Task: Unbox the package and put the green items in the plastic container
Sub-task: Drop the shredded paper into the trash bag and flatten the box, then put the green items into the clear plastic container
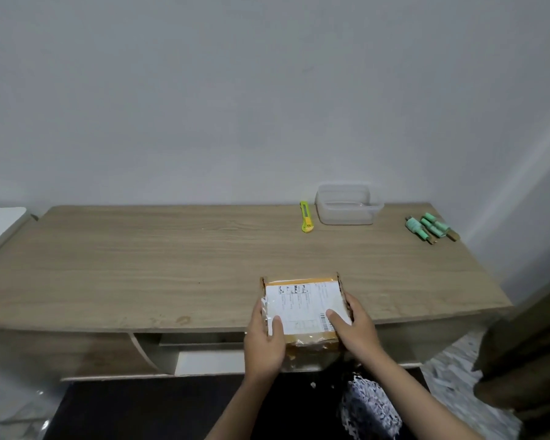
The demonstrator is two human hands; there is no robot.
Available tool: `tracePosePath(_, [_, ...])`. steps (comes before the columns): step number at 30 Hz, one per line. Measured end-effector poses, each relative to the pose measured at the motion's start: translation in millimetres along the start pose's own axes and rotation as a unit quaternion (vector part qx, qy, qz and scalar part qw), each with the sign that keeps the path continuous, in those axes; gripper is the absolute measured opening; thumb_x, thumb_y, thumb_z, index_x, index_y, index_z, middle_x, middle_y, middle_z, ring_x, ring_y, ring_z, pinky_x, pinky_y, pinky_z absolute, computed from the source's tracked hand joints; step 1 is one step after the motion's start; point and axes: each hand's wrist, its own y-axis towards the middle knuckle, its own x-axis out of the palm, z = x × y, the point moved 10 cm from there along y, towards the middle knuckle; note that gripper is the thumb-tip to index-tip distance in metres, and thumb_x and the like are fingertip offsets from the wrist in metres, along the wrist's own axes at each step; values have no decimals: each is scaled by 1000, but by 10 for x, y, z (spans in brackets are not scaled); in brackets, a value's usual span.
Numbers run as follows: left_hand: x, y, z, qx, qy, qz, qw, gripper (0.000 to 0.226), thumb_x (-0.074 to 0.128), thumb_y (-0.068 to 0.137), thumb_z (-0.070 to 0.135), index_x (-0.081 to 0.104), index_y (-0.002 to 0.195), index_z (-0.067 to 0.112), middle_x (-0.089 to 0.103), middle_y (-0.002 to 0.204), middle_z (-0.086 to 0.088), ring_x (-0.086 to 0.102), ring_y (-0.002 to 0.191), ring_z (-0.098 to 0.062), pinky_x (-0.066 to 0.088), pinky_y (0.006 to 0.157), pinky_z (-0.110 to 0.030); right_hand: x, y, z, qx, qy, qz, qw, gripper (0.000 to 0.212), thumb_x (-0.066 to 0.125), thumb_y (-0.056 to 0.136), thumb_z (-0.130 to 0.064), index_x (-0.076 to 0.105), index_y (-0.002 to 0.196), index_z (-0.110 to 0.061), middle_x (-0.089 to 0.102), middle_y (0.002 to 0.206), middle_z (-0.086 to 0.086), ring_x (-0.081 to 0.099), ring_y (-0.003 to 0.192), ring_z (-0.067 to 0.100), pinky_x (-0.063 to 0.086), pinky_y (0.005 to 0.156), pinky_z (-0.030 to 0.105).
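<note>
— Cardboard package (304,308)?
— At desk (140,258) front edge, gripped by left hand (264,339) and right hand (356,331), thumbs on label.
— Green items (429,227)?
— Back right corner, beside plastic container (346,204).

A plain room in a home: a bare pale painted wall (267,90) behind a light wood-grain bench (172,255), patterned floor tiles (451,360), and a dark wooden door edge (531,360) at right.

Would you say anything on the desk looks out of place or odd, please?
Yes: green items already lie loose at the desk's far right, outside the empty container, though the package appears still taped shut.
</note>
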Motion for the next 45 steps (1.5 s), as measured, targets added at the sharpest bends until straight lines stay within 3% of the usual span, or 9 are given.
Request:
tracePosePath(4, [535,-517,52,18,-18,-10,1000,42,50,92,12,46,130,31,60,122,17,54,113,4,45,95,-21,-649,-282,346,8,41,40,998,44,62,85,-1,50,127,-11,58,110,-5,55,91,-4,41,68,-3])
tracePosePath(9, [1203,-1112,-235,-6,59,-56,997,53,49,87,23,39,139,25,59,128,5,56,114,-8,47,97,-35,-1365,-746,971,32,44,98,994,46,62,86,-6,50,131,-11,58,117,-5,55,106,8,39,88,21])
tracePosePath(15, [1812,-1598,-634,-40,141,-147,978,52,48,89,23,38,140,23,49,126,-4,46,112,-11,40,96,-28,-1753,-1214,1777,91,15,117,989,38,62,86,-6,54,123,-11,59,97,-14,58,90,9,44,63,3])
tracePosePath(22, [2136,-1604,-1036,-120,193,-211,951,41,51,88,14,48,129,15,56,114,1,55,110,-25,37,80,-24,-1732,-1238,2561,214,-15,68,974,60,67,83,-18,40,137,-14,54,131,7,54,115,22,49,92,38])
tracePosePath(26, [2261,-1416,-1115,-173,209,-234,934,62,56,91,23,27,144,7,48,137,-5,44,129,-25,33,91,-21,-1721,-991,2549,217,-28,64,974,75,66,83,-25,26,145,-16,38,148,6,40,133,24,40,107,44])
tracePosePath(34, [2332,-1157,-835,-114,224,-199,947,58,58,89,31,39,140,11,46,143,-7,42,132,-21,34,106,-30,-1748,-699,2147,125,-21,62,990,56,60,89,-18,37,140,-14,45,142,4,43,131,20,39,107,36])
tracePosePath(37, [2366,-1074,-527,-50,204,-196,958,48,58,89,30,48,133,13,53,135,-4,49,124,-16,39,102,-27,-1849,-586,1929,87,-19,99,991,43,58,89,-16,49,131,-14,57,129,5,54,119,18,48,99,38])
tracePosePath(41, [2326,-734,57,31,145,-161,976,25,61,88,20,62,113,17,63,112,2,57,95,3,39,79,-1,-2018,-273,1442,13,-37,167,985,27,53,91,-14,59,118,-13,60,110,4,57,92,7,51,80,25])
tracePosePath(45, [2274,-187,508,81,82,-131,985,15,63,86,16,63,98,25,69,97,3,63,88,4,47,78,-11,-2102,164,1049,-10,-20,201,979,27,51,90,-10,59,115,-11,54,110,3,55,87,6,43,80,23])
